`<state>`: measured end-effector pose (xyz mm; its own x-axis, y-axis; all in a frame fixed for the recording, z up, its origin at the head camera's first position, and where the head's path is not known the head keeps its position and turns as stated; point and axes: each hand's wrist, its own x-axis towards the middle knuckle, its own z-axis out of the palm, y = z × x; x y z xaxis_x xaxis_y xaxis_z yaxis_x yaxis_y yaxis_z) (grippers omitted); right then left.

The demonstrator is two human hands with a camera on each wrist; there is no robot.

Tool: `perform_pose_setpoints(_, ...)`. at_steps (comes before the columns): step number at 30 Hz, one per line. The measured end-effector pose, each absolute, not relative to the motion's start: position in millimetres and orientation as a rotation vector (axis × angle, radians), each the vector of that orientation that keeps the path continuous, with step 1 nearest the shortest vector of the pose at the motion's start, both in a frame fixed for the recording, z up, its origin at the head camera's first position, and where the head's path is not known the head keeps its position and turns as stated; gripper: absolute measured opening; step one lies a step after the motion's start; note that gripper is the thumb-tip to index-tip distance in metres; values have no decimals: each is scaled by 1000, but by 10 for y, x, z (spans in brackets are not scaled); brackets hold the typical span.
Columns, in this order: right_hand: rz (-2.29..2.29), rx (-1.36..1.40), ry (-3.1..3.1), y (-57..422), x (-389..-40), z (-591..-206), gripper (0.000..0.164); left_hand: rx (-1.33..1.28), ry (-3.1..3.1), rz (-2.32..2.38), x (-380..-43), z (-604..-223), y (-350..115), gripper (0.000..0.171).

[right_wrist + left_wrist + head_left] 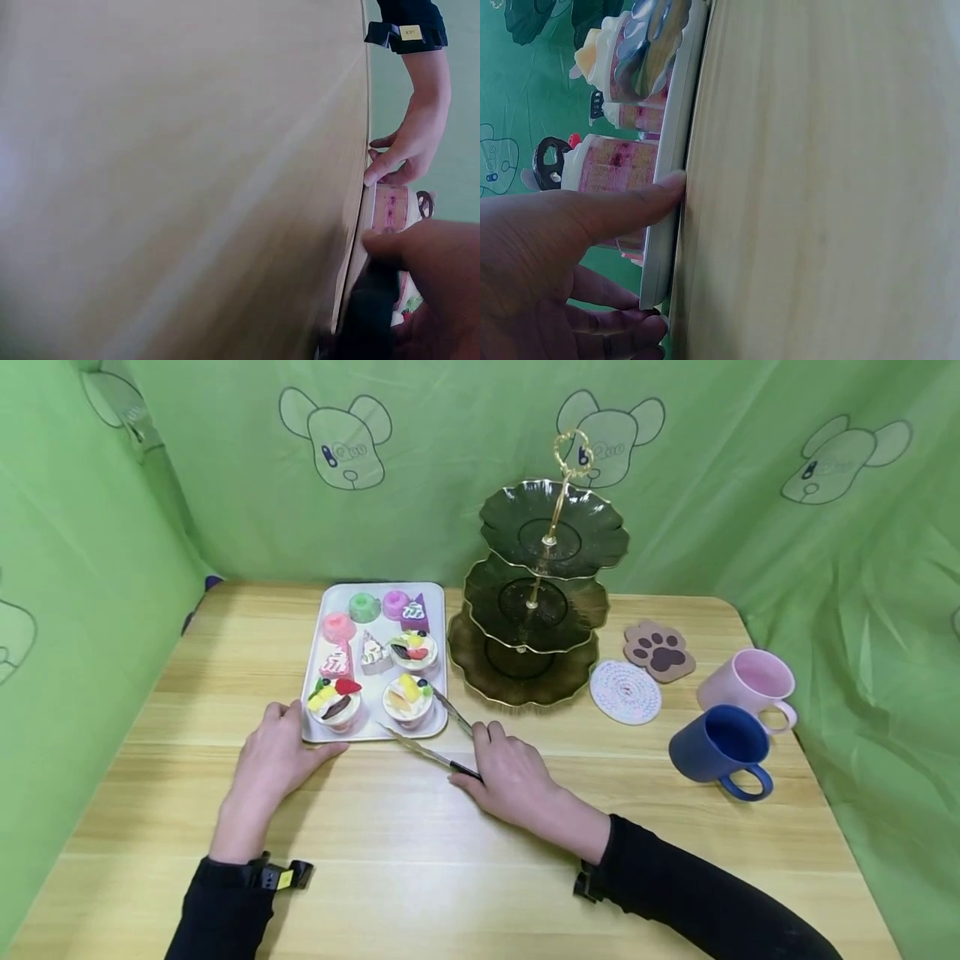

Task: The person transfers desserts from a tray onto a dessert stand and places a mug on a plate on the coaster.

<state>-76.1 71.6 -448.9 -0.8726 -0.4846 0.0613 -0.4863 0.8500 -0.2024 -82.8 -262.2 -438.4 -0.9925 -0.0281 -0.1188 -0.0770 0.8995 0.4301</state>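
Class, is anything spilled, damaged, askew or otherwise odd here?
Nothing stands out: the fruit-topped dessert cups on the white tray, the tiered cake stand, pink mug and blue mug all stand upright; no spill or damage shows.

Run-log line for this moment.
left hand: grips white rectangular tray | right hand: holds shiny black-handled tongs | tongs: spread beside near-right fruit-topped dessert cup

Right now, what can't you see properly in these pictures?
Tongs, right wrist view: blurred, cut off by the bottom edge.
Right hand, right wrist view: cut off by the right edge.
Left hand, left wrist view: cut off by the left edge.
Lower part of the pink mug, head view: behind the blue mug.
Marks on the yellow label, right wrist view: too small.
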Motion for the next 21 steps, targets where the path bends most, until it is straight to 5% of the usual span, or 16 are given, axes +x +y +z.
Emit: perform_pose_setpoints(21, 346, 959, -2857, 840, -928, -4475, 64, -134, 2959, 653, -837, -4382, -2613, 93)
